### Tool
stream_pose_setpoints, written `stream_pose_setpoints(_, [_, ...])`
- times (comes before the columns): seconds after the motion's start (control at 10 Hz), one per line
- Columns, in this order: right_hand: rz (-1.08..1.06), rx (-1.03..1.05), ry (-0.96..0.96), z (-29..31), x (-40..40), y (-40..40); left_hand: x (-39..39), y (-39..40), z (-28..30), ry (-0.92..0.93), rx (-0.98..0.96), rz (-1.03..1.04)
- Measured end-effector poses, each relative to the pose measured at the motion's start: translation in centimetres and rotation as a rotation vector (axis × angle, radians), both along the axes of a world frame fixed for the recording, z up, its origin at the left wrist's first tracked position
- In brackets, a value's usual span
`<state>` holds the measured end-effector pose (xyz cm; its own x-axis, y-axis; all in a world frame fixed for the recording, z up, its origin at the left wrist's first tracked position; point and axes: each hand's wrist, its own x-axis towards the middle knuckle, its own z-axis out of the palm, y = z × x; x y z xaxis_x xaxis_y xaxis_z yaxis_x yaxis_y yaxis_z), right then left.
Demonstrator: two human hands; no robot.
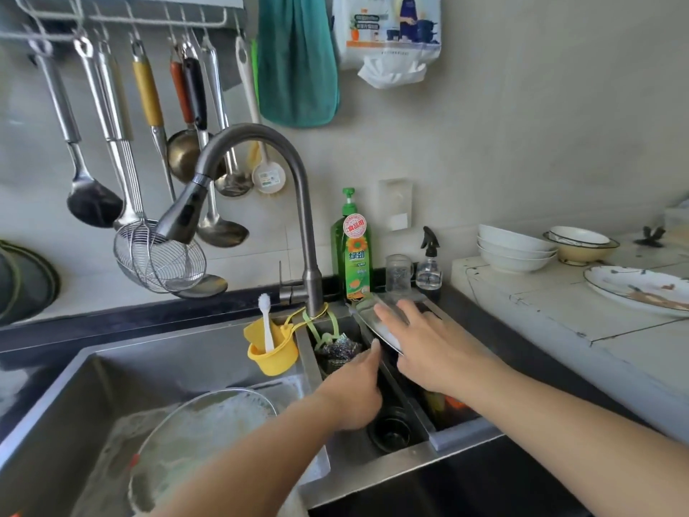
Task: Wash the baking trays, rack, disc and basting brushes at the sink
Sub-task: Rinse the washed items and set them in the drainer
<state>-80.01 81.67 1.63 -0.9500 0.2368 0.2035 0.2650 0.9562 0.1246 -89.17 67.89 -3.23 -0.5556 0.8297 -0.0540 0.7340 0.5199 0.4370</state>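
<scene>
- While the right hand (421, 345) lies flat, fingers straight, on a shiny metal tray (376, 322) propped over the small right basin (417, 442), the left hand (354, 389) reaches beneath it; whether it grips anything cannot be told.
- A soapy round rack (201, 434) lies in the main basin (74, 386).
- Steadying the tray by pressing evenly would probably keep it from sliding off the rim.

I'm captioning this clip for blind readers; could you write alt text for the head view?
Both hands reach into the narrow right basin of a steel sink: the right hand rests flat on a tilted shiny metal tray, the left hand beside it. A soapy round wire rack lies in the left basin.
</scene>
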Motion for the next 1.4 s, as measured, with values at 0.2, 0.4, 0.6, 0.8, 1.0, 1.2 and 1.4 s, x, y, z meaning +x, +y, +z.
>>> stream_pose_setpoints(0.2, [0.011, -0.047, -0.095, -0.2, 0.0, -0.6, -0.3, -1.2, 1.6, 0.264, -0.231, 0.089])
stream_pose_setpoints(0.4, [-0.014, -0.191, -0.272, 1.2, -2.6, -5.0, -6.5, -10.7, 1.9, 0.194, -0.334, 0.319])
stream_pose_setpoints(0.6, [0.122, -0.528, -0.002, -0.9, -11.3, -12.9, -12.8, -22.1, -0.9, 0.056, -0.410, 0.625])
stream_pose_setpoints(0.8, [0.087, -0.762, -0.147, -9.8, -15.9, -16.8, -15.9, -28.6, -7.0, -0.012, -0.710, 0.513])
stream_pose_setpoints(1.0, [0.163, -0.728, -0.267, -10.6, -16.2, -16.4, -15.7, -30.4, -10.0, -0.069, -1.038, 0.483])
stream_pose_setpoints(1.2, [0.173, -0.752, -0.305, -10.3, -15.6, -16.2, -14.0, -28.9, -9.0, -0.259, -0.988, 0.529])
stream_pose_setpoints(1.4, [0.204, -0.761, -0.382, -10.0, -14.6, -16.4, -11.3, -27.2, -6.6, -0.292, -0.996, 0.522])
